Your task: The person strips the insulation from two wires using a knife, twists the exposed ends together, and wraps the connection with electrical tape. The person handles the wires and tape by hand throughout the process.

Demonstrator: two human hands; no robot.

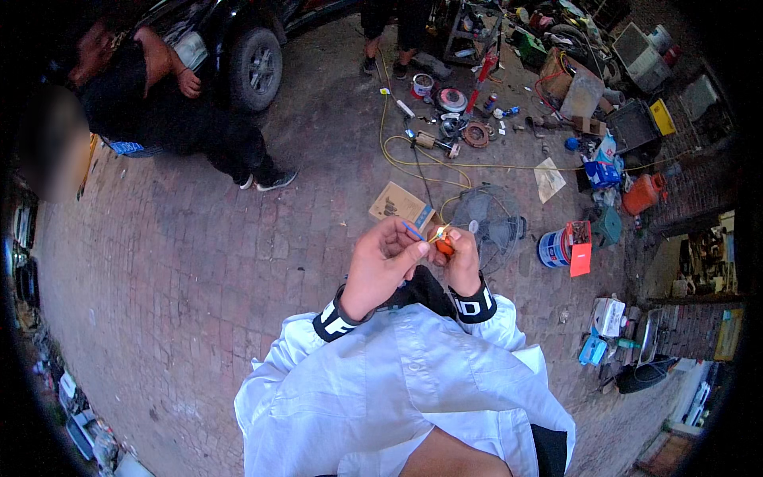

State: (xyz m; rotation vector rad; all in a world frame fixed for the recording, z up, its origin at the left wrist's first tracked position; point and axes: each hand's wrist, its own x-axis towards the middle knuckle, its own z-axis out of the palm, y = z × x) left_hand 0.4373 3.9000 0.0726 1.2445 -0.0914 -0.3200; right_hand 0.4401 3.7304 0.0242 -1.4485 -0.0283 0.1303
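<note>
Both my hands are held close together in front of my chest. My left hand point(377, 269) is closed in a pinch, with a thin blue wire-like strip point(412, 231) sticking out at its fingertips. My right hand point(462, 267) curls its fingers round a small orange piece point(446, 246), whose exact kind I cannot make out. A thin yellow strand point(436, 234) with a whitish bit runs between the two sets of fingertips. Beneath the hands lie a flat cardboard box point(401, 205) and a round dark fan grille point(486, 226).
A yellow cable point(517, 166) crosses the brick floor point(191, 302). To the right stand a paint bucket point(554, 250) and an orange jug point(644, 193). Car parts and tools lie scattered far ahead. One person point(191, 127) is by a car wheel point(257, 69) at left; another's legs point(391, 32) show at the top.
</note>
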